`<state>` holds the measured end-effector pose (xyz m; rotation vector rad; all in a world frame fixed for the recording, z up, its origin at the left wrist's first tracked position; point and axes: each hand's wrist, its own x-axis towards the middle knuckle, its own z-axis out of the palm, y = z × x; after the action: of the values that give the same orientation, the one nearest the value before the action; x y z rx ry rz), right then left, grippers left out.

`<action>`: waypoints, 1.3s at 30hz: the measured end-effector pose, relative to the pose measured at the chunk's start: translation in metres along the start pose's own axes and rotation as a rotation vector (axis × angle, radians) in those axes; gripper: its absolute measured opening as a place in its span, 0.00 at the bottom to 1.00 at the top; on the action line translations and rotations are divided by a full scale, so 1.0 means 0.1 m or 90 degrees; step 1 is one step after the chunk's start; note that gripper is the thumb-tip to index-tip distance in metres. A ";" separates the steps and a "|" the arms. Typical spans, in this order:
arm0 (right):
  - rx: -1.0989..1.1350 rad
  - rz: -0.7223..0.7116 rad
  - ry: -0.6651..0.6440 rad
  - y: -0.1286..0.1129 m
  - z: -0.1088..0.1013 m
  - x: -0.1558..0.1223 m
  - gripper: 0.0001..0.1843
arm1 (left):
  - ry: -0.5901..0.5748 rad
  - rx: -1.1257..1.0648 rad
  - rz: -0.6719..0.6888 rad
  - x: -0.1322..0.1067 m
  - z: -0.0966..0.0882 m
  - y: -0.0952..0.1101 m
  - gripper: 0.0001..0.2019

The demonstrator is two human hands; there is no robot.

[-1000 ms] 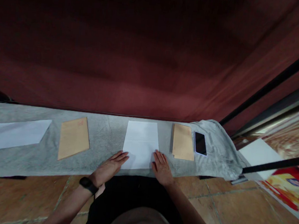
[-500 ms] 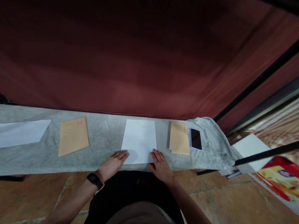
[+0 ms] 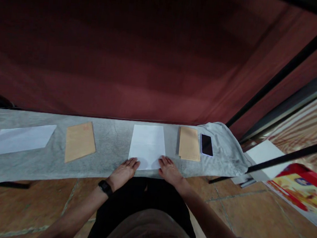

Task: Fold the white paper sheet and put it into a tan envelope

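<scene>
Well, the fingers of the bare left hand are laid out loosely, with their tips on the near left corner of a flat, white, four-sided paper sheet. The bare right hand is laid the same way, with its tips at the near right edge. Nothing is gripped by either hand, and how hard the sheet is pressed cannot be told. The sheet is spread near the front edge of a long, soft, grey cloth. It could be slid crooked if one side were pushed harder, or wrinkled if the cloth were bunched up under it. Just past the right hand, a small stack of flat brown paper envelopes could be knocked by a wide swing of the hand. Beside it, a flat black phone with a pale purple edge could be bumped too. Out to the left, another brown paper envelope and, farther off, some flat white paper could be blown about by a puff of air, as nothing is set on them
</scene>
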<state>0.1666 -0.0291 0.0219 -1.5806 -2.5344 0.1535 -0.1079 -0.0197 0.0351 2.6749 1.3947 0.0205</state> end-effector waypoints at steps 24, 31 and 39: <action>0.444 0.068 0.205 0.38 -0.07 -0.12 0.22 | 0.173 -0.500 -0.097 -0.34 -0.65 0.04 0.17; 0.425 0.206 0.183 0.21 -0.05 0.24 0.10 | 0.344 -0.628 -0.304 0.06 -0.55 -0.22 0.23; 0.282 0.334 0.122 0.11 0.07 0.35 0.10 | 0.298 -0.577 -0.464 0.13 0.08 -0.30 0.38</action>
<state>0.1598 0.0072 0.0162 -1.9035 -1.7373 0.5476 -0.1245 0.0067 0.0236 1.3908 1.7978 0.9786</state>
